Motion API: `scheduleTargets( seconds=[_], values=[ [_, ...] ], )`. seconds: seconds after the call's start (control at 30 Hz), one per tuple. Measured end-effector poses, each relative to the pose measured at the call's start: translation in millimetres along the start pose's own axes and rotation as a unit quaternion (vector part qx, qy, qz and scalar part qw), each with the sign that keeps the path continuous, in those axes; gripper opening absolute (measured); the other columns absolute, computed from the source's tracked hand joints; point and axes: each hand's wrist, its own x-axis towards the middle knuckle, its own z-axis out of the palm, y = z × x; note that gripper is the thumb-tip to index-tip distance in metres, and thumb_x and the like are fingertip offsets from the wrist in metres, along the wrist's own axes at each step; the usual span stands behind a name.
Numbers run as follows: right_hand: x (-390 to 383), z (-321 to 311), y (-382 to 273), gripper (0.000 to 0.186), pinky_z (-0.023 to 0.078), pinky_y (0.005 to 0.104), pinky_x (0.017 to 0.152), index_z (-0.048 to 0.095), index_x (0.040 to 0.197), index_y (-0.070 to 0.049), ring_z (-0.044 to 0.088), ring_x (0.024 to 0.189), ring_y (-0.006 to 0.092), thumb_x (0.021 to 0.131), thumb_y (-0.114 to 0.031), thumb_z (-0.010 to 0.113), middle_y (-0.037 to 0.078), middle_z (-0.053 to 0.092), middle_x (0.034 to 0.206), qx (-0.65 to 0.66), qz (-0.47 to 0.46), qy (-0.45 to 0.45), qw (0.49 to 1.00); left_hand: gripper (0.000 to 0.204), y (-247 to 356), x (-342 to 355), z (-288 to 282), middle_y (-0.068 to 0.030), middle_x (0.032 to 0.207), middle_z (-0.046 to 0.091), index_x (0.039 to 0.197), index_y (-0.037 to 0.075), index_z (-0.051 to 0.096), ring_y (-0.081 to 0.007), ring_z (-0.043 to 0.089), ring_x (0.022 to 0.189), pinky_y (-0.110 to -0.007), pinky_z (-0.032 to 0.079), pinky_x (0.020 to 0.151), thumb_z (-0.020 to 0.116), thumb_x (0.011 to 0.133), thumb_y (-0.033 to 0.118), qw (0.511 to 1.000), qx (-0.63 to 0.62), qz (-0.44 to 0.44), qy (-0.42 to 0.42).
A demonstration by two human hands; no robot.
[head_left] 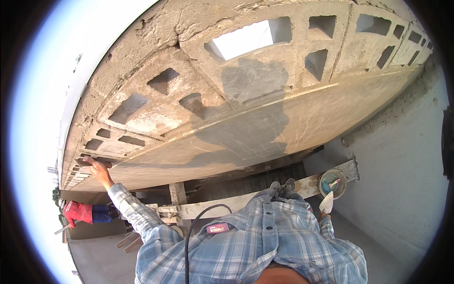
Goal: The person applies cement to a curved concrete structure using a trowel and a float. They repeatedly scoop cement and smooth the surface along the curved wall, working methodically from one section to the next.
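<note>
The person's left hand [98, 171] is clamping its fingers around a dark tool [83, 162], holding it against the perforated wall [203, 61] at the far left; the tool's exact kind is too small to tell. The right hand [324, 217] is gripping a trowel [327, 202] low on the right, its pale, pointed blade standing free of the fingers and tilting upward. Just beyond that blade a round bucket [322, 185] is sitting near the right end of a long plank [241, 204], with something blue and a light-handled tool showing inside.

The plaid sleeves are belonging to a blue-and-white shirt [246, 246], with a dark red packet [217, 228] showing at its chest and a black cable [190, 236] curving beside it. Grey shoes [289, 185] are showing by the plank. A broad shadow [250, 118] is falling across the blocks and the smooth band below them. At the far left a co-worker in a red top [79, 212] is standing apart, beyond the left forearm.
</note>
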Motion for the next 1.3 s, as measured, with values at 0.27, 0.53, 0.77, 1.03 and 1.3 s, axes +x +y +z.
scheduleTargets(
  seconds=[0.27, 0.53, 0.77, 1.03, 1.3],
  values=[
    [3, 23, -41, 0.049, 0.057, 0.0405, 0.070, 0.065, 0.116, -0.001, 0.071, 0.081, 0.0277, 0.083, -0.037, 0.073, 0.017, 0.070, 0.095, -0.024, -0.099, 0.003, 0.995, 0.061, 16, -4, -17, -0.0295, 0.096, 0.054, 0.117, -0.009, 0.049, -0.0404, 0.054, 0.089, -0.044, 0.041, 0.082, 0.035, 0.103, 0.048, 0.991, -0.055, -0.097, -0.077],
    [-36, 8, -119, 0.055, 0.051, 0.0415, 0.091, 0.057, 0.130, -0.009, 0.065, 0.105, 0.0305, 0.084, -0.036, 0.071, 0.019, 0.062, 0.126, -0.115, -0.213, 0.021, 0.970, 0.060, 3, -2, -8, -0.0264, 0.113, 0.057, 0.120, -0.003, 0.055, -0.0420, 0.054, 0.108, -0.044, 0.040, 0.093, 0.035, 0.102, 0.050, 0.996, 0.004, -0.065, -0.058],
    [-11, 6, -141, 0.053, 0.052, 0.0421, 0.085, 0.056, 0.128, -0.009, 0.064, 0.098, 0.0304, 0.083, -0.034, 0.070, 0.018, 0.062, 0.119, -0.180, -0.253, -0.013, 0.950, 0.047, 7, -1, -14, -0.0277, 0.117, 0.058, 0.117, -0.004, 0.055, -0.0430, 0.053, 0.112, -0.047, 0.039, 0.096, 0.040, 0.103, 0.038, 0.998, 0.016, -0.022, -0.064],
    [28, -22, -142, 0.050, 0.052, 0.0427, 0.078, 0.055, 0.125, -0.009, 0.063, 0.090, 0.0303, 0.082, -0.032, 0.069, 0.018, 0.062, 0.111, -0.192, -0.242, -0.036, 0.950, 0.036, 214, -114, -24, -0.0147, 0.109, 0.064, 0.114, 0.002, 0.061, -0.0302, 0.060, 0.104, -0.039, 0.048, 0.088, 0.040, 0.106, 0.030, 0.978, -0.135, 0.137, 0.075],
    [96, -77, -173, 0.048, 0.052, 0.0434, 0.070, 0.055, 0.122, -0.009, 0.062, 0.082, 0.0301, 0.081, -0.030, 0.068, 0.018, 0.062, 0.104, -0.181, -0.273, 0.007, 0.945, 0.038, 325, -150, 7, -0.0142, 0.131, 0.055, 0.130, 0.003, 0.056, -0.0302, 0.053, 0.123, -0.039, 0.045, 0.101, 0.048, 0.094, -0.005, 0.966, -0.128, 0.223, 0.009]
  ],
)
